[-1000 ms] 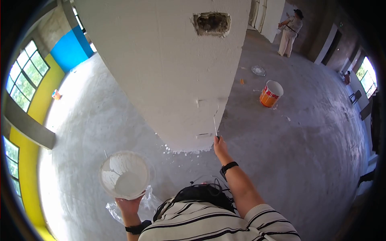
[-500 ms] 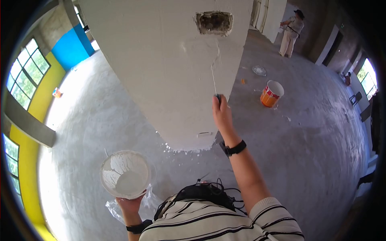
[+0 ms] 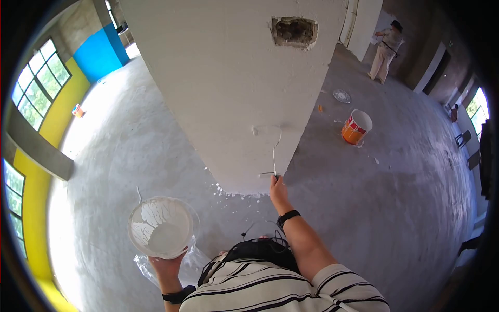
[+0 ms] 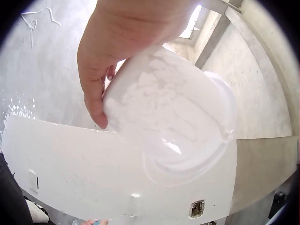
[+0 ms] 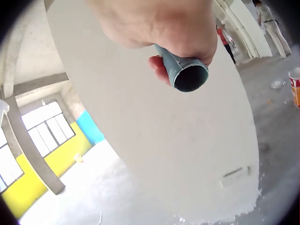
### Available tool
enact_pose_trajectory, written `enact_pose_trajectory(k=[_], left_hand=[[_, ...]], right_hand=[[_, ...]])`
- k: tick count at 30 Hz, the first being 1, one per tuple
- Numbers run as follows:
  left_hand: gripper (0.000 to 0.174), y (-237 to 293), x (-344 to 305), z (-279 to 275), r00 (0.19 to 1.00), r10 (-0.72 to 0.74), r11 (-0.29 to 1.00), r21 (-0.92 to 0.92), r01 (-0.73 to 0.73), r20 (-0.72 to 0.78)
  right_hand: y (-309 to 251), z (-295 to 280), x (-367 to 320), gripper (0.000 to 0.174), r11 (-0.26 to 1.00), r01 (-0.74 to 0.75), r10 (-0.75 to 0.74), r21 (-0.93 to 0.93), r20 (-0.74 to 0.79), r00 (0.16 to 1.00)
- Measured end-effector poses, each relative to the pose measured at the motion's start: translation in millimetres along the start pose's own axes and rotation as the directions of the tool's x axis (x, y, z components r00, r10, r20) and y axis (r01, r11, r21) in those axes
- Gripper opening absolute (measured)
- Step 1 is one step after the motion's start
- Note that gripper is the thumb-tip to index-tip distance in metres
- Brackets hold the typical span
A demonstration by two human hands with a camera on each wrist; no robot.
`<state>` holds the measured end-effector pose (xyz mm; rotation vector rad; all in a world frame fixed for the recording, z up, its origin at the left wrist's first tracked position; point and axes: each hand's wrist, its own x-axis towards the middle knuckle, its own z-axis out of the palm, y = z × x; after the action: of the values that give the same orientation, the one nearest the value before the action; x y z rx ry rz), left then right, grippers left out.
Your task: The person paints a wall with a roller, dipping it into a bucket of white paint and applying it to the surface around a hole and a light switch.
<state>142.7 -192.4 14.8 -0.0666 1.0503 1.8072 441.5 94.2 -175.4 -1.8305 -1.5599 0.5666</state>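
My left hand (image 3: pixel 167 265) grips a translucent white plastic bucket (image 3: pixel 182 223) at its lower side. White paint coats part of its inner wall, and its mouth faces up in the head view. In the left wrist view the bucket (image 4: pixel 164 103) fills the middle, with the fingers curled along its side. My right hand (image 3: pixel 279 193) holds a paint roller (image 3: pixel 274 156) by its handle; the roller's pale head lies against the white pillar (image 3: pixel 228 93). The right wrist view shows the hollow end of the blue-grey handle (image 5: pixel 187 77) sticking out of the fist, the roller head hidden.
A rough hole (image 3: pixel 294 32) opens high in the pillar, and a small slot (image 3: pixel 267 175) sits low. Right of it stand an orange bucket (image 3: pixel 353 132) and a round lid (image 3: pixel 342 96). Another person (image 3: pixel 385 52) stands farther back. Clear plastic (image 3: pixel 192 260) hangs below my bucket.
My right hand moved the roller up the pillar to below the hole, then back down near the slot. The left hand keeps holding the bucket, and the head view has shifted slightly.
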Motion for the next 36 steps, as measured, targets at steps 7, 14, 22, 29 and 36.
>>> enact_pose_trajectory(k=[7, 14, 22, 29, 36], left_hand=[[0.066, 1.9, 0.8, -9.9, 0.998, -0.027, 1.000, -0.010, 0.028, 0.055], [0.060, 2.0, 4.6, -20.8, 0.991, -0.044, 0.997, -0.056, 0.052, 0.129], [0.062, 0.6, 5.8, -20.9, 0.995, -0.037, 0.997, -0.059, 0.043, 0.091], [0.060, 1.8, 0.9, -10.5, 0.997, -0.050, 0.997, -0.053, 0.053, 0.056], [0.061, 4.1, 4.5, -19.1, 0.992, -0.076, 0.996, -0.049, 0.081, 0.097]], right_hand=[[-13.1, -20.4, -13.8, 0.042, 0.987, -0.087, 0.081, 0.133, 0.051, 0.995], [-136.0, -99.4, 50.9, 0.030, 0.870, 0.302, -0.274, 0.390, -0.128, 0.953], [-169.8, -106.1, 102.9, 0.032, 0.881, 0.240, -0.253, 0.407, -0.022, 0.967], [-65.3, -21.2, 45.2, 0.038, 0.964, 0.201, -0.179, 0.173, -0.134, 0.975], [-6.3, 4.4, -11.5, 0.043, 0.996, -0.080, 0.073, 0.049, 0.122, 0.990]])
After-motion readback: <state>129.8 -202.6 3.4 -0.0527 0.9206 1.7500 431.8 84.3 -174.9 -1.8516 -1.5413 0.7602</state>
